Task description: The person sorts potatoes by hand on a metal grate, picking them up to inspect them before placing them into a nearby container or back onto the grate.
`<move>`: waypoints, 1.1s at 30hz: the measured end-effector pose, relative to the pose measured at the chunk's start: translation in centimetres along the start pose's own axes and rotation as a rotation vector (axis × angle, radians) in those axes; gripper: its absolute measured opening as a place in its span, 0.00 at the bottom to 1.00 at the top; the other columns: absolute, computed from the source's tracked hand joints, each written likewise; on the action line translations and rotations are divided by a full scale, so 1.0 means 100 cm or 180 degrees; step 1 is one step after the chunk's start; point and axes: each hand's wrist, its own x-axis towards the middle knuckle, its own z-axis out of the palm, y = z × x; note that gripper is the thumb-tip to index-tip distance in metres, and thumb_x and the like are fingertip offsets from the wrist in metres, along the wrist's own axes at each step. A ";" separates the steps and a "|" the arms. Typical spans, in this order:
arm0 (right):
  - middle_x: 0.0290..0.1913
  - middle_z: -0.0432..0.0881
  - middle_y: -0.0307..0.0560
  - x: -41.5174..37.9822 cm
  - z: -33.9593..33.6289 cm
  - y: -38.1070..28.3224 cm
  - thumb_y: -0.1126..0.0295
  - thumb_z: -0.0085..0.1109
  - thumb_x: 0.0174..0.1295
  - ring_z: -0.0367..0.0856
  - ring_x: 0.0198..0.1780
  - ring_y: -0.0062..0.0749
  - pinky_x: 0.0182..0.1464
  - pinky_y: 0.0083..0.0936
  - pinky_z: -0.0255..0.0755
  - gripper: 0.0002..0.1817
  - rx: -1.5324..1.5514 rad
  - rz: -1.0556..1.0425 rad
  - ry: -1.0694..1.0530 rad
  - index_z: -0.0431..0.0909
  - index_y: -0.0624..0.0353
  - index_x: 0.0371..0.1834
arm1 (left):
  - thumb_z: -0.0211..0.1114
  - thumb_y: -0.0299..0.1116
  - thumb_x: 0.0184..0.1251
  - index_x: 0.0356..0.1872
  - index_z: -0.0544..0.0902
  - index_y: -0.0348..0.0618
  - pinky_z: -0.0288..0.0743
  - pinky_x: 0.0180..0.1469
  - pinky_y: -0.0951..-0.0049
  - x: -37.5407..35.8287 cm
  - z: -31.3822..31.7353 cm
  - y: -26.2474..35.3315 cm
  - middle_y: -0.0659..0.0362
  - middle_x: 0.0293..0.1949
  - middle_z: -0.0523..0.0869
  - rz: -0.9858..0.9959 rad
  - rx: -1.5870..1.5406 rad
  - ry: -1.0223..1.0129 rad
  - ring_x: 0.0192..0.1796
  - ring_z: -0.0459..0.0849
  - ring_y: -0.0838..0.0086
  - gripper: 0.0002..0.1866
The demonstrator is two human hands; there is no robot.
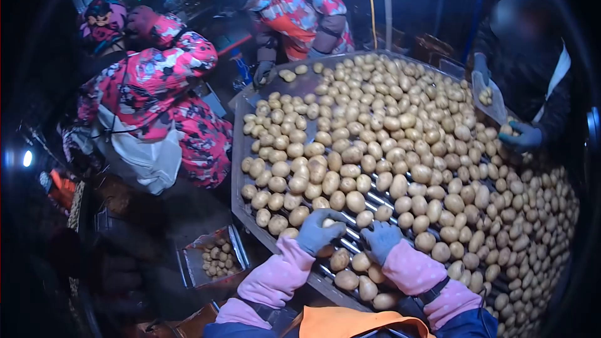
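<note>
My left hand [319, 231], in a grey-blue glove, curls its fingers around a potato [328, 223] near the table's front edge. Another potato [325, 251] lies under that hand. My right hand [382, 241], gloved the same way, reaches down just to the right, with fingers a little apart over the metal rollers [352, 242]; no potato shows in it, though its palm side is hidden. Several loose potatoes [347, 280] sit between and below my wrists. Potatoes cover most of the roller table [258, 230].
A crate [186, 264] with small potatoes stands low at left. One person [150, 87] in pink patterned clothing is at left, another [297, 9] at the far side. At right, a person [532, 56] holds a clear plastic container [494, 105] and a potato [508, 129].
</note>
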 end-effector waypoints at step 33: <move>0.60 0.81 0.58 -0.061 -0.091 0.001 0.60 0.68 0.69 0.79 0.64 0.40 0.67 0.36 0.71 0.36 0.2451 0.0086 0.1495 0.66 0.67 0.75 | 0.55 0.59 0.77 0.68 0.75 0.40 0.87 0.43 0.52 -0.033 0.081 0.051 0.49 0.60 0.84 -0.1402 -0.5070 -0.1766 0.58 0.85 0.52 0.33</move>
